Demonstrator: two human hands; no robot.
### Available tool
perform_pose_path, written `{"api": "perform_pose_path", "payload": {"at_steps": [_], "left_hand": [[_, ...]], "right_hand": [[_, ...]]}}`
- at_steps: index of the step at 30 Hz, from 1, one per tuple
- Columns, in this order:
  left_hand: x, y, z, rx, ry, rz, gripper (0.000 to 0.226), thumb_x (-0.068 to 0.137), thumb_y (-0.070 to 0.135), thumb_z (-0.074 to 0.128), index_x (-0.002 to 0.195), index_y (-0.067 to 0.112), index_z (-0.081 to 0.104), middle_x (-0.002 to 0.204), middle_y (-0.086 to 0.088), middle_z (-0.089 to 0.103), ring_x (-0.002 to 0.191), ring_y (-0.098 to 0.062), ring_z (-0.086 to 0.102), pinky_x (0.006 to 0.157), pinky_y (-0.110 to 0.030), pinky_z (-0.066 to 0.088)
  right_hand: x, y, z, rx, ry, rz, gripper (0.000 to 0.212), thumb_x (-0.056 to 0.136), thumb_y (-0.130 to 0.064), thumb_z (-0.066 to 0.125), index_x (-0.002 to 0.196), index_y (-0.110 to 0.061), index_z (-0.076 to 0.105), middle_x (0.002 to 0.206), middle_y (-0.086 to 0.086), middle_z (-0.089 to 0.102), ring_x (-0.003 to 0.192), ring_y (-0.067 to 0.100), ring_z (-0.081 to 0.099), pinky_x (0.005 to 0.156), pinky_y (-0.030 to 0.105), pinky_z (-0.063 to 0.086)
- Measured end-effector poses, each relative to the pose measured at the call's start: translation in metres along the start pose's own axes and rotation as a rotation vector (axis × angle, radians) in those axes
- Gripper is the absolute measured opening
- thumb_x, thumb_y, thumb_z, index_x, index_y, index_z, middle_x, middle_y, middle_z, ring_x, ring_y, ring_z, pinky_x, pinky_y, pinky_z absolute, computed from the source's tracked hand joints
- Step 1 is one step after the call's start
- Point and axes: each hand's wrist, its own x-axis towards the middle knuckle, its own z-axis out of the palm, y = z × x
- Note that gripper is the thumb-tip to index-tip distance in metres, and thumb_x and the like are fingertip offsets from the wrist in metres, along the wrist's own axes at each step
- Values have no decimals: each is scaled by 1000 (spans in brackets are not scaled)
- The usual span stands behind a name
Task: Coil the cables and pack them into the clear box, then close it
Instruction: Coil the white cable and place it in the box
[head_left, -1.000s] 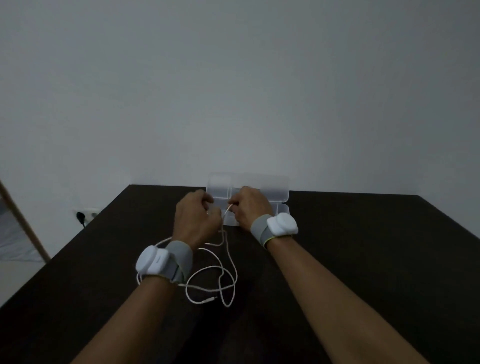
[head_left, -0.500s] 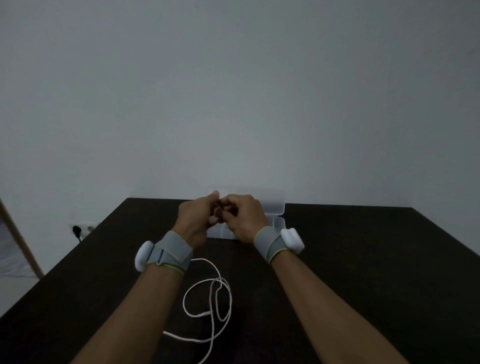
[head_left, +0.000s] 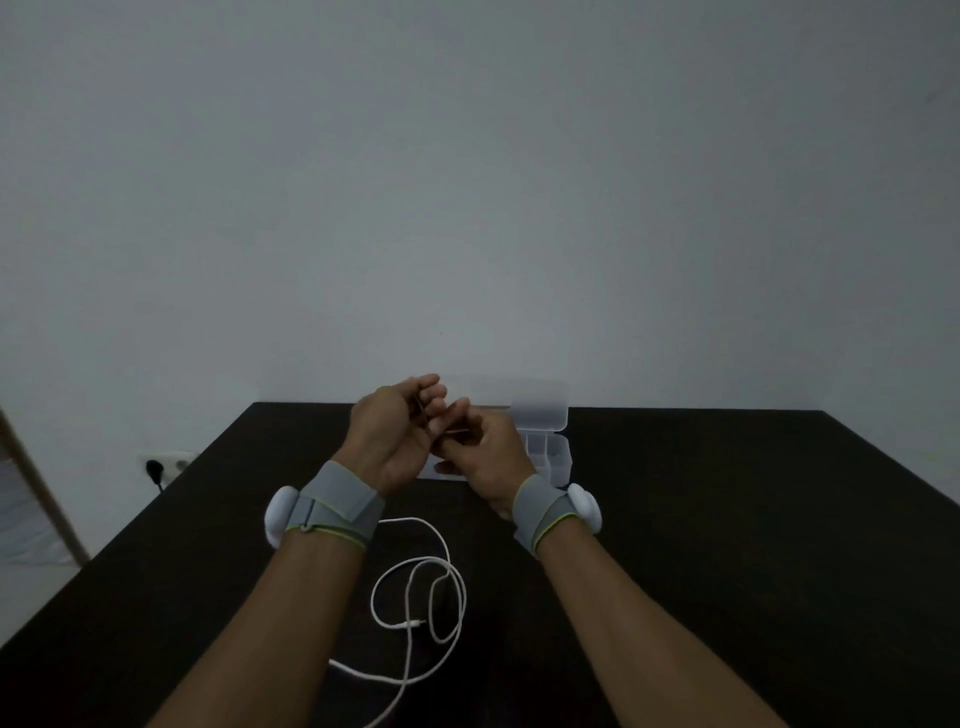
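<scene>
Head view, hands (head_left: 395, 441) perhaps pinching — cable (head_left: 415, 587)

Dim room, plain grey wall (head_left: 467, 182), dark table (head_left: 727, 545), wall socket (head_left: 166, 464)

Both hands raised together at 12 o'clock: left hand (head_left: 390, 435), right hand (head_left: 480, 453) pinching white cable (head_left: 415, 587); open clear box (head_left: 545, 441) behind; loose loops at 6 o'clock.

Plain indoor room, likely home or small office; exact kind unclear. Dark matte worktop (head_left: 727, 519) pushed against bare pale grey wall (head_left: 467, 182). White double wall socket (head_left: 169, 462) low at far left, black plug (head_left: 154, 469) in it. Slanted wooden strip (head_left: 47, 499) at left edge, pale surface behind it blurred. Dim, even light. No tools, machines or shop fittings visible.
</scene>
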Motion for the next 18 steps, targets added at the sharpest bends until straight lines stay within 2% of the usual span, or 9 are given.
{"api": "perform_pose_path", "payload": {"at_steps": [2,3,5,7,10,12,13,15,18], "left_hand": [[0,-3,0,95,-22,-41,25,102,12,38,104,-4,58,62,-6,52,52,-12,46,79,-36,59],[-1,-5,1,134,-39,-61,26,102,13,39,101,-5,59,60,-6,50,49,-11,45,75,-36,61],[-3,-10,2,172,-72,-97,28,102,14,40,98,-5,60,58,-5,48,44,-9,45,64,-33,62],[-3,-10,2,186,-117,-130,28,102,17,41,99,-4,60,56,-4,49,43,-8,45,68,-35,62],[-4,-9,-2,214,-196,-169,26,101,16,43,103,-5,59,59,-4,52,46,-9,47,83,-40,59],[-7,-10,-2,216,-226,-175,26,102,14,41,103,-5,59,62,-6,53,48,-10,50,82,-40,59],[-8,-11,-3,213,-236,-178,27,102,15,41,102,-5,59,63,-7,53,49,-10,52,81,-40,59],[-8,-14,-7,225,-236,-151,27,102,16,42,100,-4,59,68,-8,56,52,-11,57,78,-37,60],[-2,-14,-16,291,-199,-23,22,100,10,45,100,-6,60,76,-14,65,59,-15,67,78,-37,59]], "right_hand": [[3,3,1,92,-37,16,41,80,7,66,118,-6,57,102,6,65,95,24,64,72,36,56],[5,4,2,134,-65,12,51,75,9,64,123,-4,51,103,6,62,95,22,61,71,32,56],[10,10,6,169,-109,2,55,67,12,59,119,-5,49,103,6,58,97,16,60,74,26,57],[15,20,9,162,-124,48,55,63,7,64,113,-11,51,105,6,57,102,19,58,81,24,55],[16,40,12,81,-90,90,55,72,-2,67,122,0,46,128,23,51,117,36,49,96,36,47],[8,40,14,-7,-112,151,45,79,5,61,122,3,50,140,36,42,110,28,53,99,45,43],[3,36,16,-21,-152,168,37,79,6,58,116,4,55,139,38,42,105,26,55,98,49,43],[-4,40,20,-38,-150,89,27,78,14,60,105,15,58,117,44,55,97,33,62,92,52,49],[-15,35,26,-108,-158,28,8,91,9,56,92,7,63,89,32,65,71,14,65,69,29,56]]}}
